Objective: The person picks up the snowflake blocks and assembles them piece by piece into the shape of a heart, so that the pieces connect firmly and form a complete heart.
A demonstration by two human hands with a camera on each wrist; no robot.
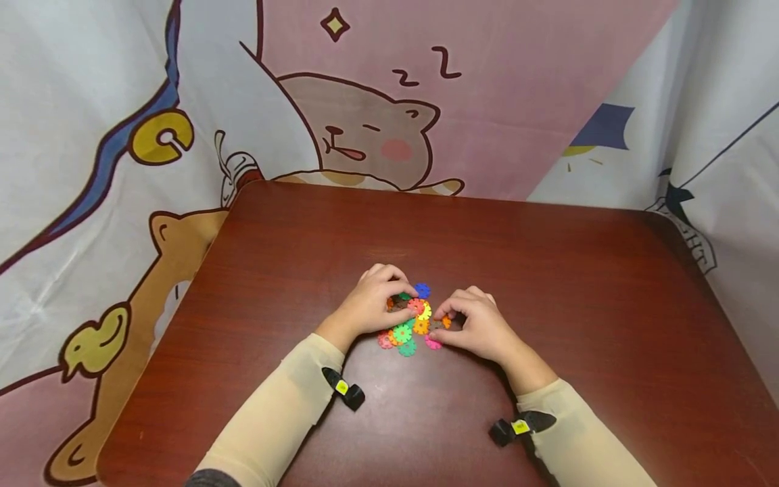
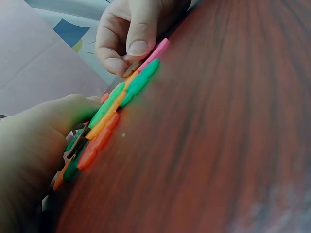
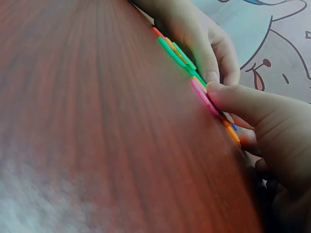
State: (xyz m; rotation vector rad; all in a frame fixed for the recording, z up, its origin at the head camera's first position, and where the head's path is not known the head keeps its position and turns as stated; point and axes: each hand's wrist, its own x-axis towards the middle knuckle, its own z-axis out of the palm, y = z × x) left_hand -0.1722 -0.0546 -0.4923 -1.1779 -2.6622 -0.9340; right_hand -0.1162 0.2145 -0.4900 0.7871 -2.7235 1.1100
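Small notched plastic snowflake discs in several colours lie in a loose pile at the middle of the table. My left hand [image 1: 371, 301] is over the pile's left side, thumb and index finger pinching a coral-red disc [image 1: 416, 308] between their tips. Opposite it, my right hand [image 1: 481, 325] pinches a brown disc [image 2: 131, 69] between thumb and fingers at the pile's right edge. A pink disc [image 1: 433, 342] lies just below the right thumb, and an orange disc [image 1: 447, 322] beside its fingers. Under the left palm, a few discs are partly hidden.
Green discs [image 1: 402, 333] overlap orange and red ones at the front of the pile. A blue disc [image 1: 422, 291] lies at its far side. The dark red-brown wooden table [image 1: 548, 257] is bordered by a cartoon-printed curtain [image 1: 487, 101].
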